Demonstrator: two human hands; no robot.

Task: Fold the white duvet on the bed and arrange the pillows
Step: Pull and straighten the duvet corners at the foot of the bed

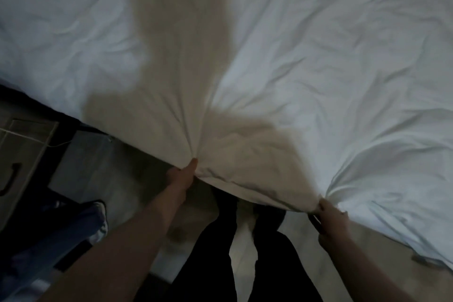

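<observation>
The white duvet lies spread and wrinkled over the bed, filling most of the view. My left hand grips its near edge, thumb on top, and creases fan out from that spot. My right hand grips the same edge further right, with the cloth bunched at the fingers. Between my hands the edge sags in a soft curve. My shadow falls across the middle of the duvet. No pillows are in view.
A pale floor runs along the bed's near side, where my dark-trousered legs stand. At the left are a cabinet with a dark handle and a pile of blue cloth.
</observation>
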